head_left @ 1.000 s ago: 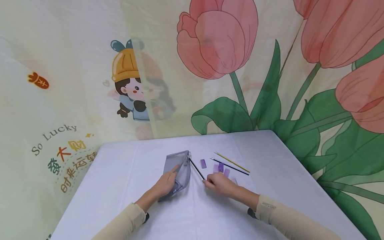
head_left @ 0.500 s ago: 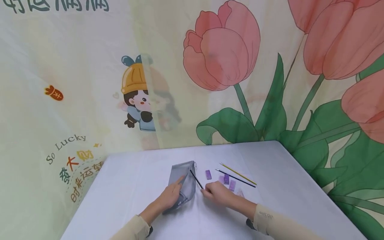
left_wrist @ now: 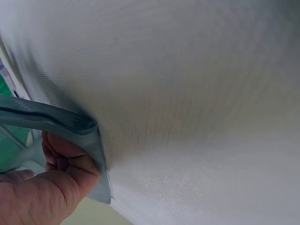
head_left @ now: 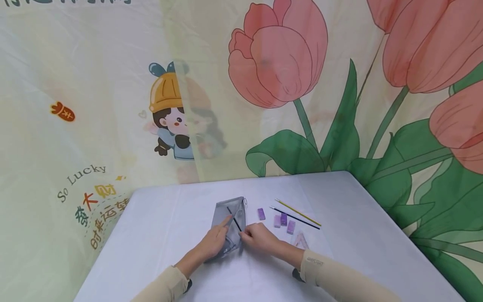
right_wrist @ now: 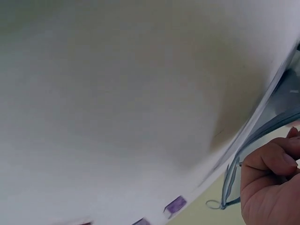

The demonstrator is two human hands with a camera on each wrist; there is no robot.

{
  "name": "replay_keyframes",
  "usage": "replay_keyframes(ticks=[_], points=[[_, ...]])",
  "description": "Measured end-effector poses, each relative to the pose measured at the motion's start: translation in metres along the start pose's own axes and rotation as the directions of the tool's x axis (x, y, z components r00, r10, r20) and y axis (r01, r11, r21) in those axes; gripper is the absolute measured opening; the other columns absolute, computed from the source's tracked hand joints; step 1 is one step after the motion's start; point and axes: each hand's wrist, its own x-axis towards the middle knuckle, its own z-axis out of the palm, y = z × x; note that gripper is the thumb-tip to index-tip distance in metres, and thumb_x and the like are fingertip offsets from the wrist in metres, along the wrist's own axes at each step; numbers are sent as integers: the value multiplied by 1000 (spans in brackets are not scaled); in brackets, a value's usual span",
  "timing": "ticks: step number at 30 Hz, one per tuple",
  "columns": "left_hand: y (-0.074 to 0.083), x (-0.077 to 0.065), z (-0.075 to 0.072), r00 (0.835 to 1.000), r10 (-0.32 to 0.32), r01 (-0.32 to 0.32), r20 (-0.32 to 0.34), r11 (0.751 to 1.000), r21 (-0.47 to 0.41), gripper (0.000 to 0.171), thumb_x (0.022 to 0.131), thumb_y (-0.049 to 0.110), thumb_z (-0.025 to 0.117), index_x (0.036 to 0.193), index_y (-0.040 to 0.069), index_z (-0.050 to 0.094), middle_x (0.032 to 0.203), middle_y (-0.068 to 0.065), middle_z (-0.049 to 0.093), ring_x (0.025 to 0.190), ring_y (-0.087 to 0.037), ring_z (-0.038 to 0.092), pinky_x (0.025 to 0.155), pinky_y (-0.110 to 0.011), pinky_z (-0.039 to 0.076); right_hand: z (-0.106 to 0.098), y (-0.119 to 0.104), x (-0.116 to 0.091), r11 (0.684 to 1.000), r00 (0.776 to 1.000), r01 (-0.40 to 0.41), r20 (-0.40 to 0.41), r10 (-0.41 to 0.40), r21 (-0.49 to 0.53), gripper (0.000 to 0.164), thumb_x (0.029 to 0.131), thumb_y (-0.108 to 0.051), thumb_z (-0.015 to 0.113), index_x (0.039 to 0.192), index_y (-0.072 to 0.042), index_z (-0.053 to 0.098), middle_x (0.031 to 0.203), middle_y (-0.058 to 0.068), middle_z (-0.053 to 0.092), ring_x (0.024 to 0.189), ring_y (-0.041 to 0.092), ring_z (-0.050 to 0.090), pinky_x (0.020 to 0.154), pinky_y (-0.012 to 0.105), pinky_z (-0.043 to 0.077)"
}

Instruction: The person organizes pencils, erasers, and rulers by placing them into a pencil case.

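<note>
A grey, see-through mesh zip pouch (head_left: 222,209) lies slanted on the table, with dark items showing faintly through its lower part. My left hand (head_left: 214,243) grips the pouch, index finger stretched along its upper face; in the left wrist view, curled fingers (left_wrist: 70,164) and thumb hold the fabric by the zip edge. At the pouch's right edge, my right hand (head_left: 262,238) pinches the near end of a black pencil (head_left: 236,223). Most of that pencil lies within the pouch's outline, seemingly inside the mesh. The right wrist view shows curled fingers (right_wrist: 274,164) beside the zip edge.
Right of the pouch lie several purple erasers (head_left: 261,214), a yellow pencil (head_left: 298,212) and another black pencil (head_left: 296,218). A clear triangular ruler (head_left: 300,241) lies near my right forearm. The white table (head_left: 181,218) ends at a printed curtain (head_left: 211,92) behind.
My right hand has moved left to the pouch, carrying the black pencil's far end from the opening deeper across the pouch. The triangular ruler is now uncovered. My left hand keeps its hold.
</note>
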Motion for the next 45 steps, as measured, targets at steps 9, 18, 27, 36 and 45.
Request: replay_keyframes(ticks=[9, 18, 27, 36, 45], points=[[-1, -1, 6, 1000, 4, -4, -1, 1000, 14, 50, 107, 25, 23, 155, 16, 34, 148, -27, 46, 136, -44, 44, 111, -62, 35, 16, -17, 8, 991, 997, -82, -8, 83, 109, 43, 98, -23, 60, 56, -11, 62, 48, -14, 44, 44, -2, 38, 41, 14, 31], [1, -2, 2, 999, -22, 21, -38, 999, -35, 50, 107, 24, 22, 156, 18, 33, 145, -27, 49, 134, -44, 47, 109, -63, 36, 22, -22, 16, 994, 997, -73, 11, 72, 83, 36, 97, -23, 62, 64, -11, 69, 52, -12, 52, 47, -2, 42, 44, 14, 35], [2, -2, 3, 998, -53, 52, -38, 998, -26, 50, 107, 27, 22, 153, 16, 38, 145, -24, 51, 129, -41, 51, 105, -62, 40, 20, -18, 19, 996, 999, -37, 40, 34, 81, 21, 95, -17, 64, 80, -10, 77, 60, -10, 63, 51, -4, 47, 49, 14, 42], [2, -1, 1, 997, -71, 70, -23, 997, -45, 55, 107, 28, 24, 141, -8, 47, 141, -28, 53, 133, -45, 47, 110, -60, 36, 10, -9, 13, 994, 1000, -28, 8, 27, 108, 22, 98, -22, 61, 91, -9, 78, 68, -9, 65, 57, -3, 48, 54, 16, 44], [4, -2, 2, 998, -65, 64, -17, 997, -38, 54, 107, 27, 24, 140, -7, 49, 138, -26, 56, 127, -42, 53, 107, -59, 41, -10, 1, -4, 887, 903, 245, -241, -356, -392, 27, 92, -32, 68, 113, -16, 73, 88, -6, 66, 73, 3, 58, 59, 14, 47]])
